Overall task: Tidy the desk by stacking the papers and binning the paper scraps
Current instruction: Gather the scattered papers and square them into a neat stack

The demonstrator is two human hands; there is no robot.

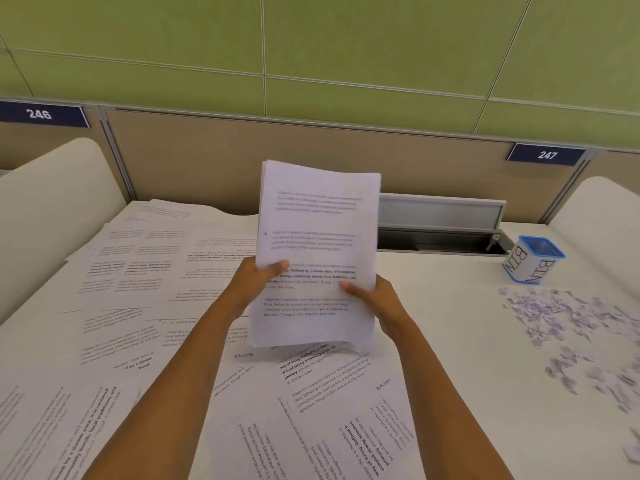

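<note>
Across one white worktop [450, 323], overlapping printed sheets [138, 271] cover the left and middle, too many to count. One scatter of paper scraps [568, 327] lies at right. One stack of papers [318, 237] is held upright above the middle, two grips clamped on its sides: left hand [252, 282] and right hand [381, 299], thumbs in front. One blue-rimmed bin [533, 259] stands beyond the scraps.

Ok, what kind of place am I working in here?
Probably a shared office or study hall: a desk walled by a low partition, seat signs numbered 246 and 247, printed papers spread out, left hand and right hand holding a stack.
</note>
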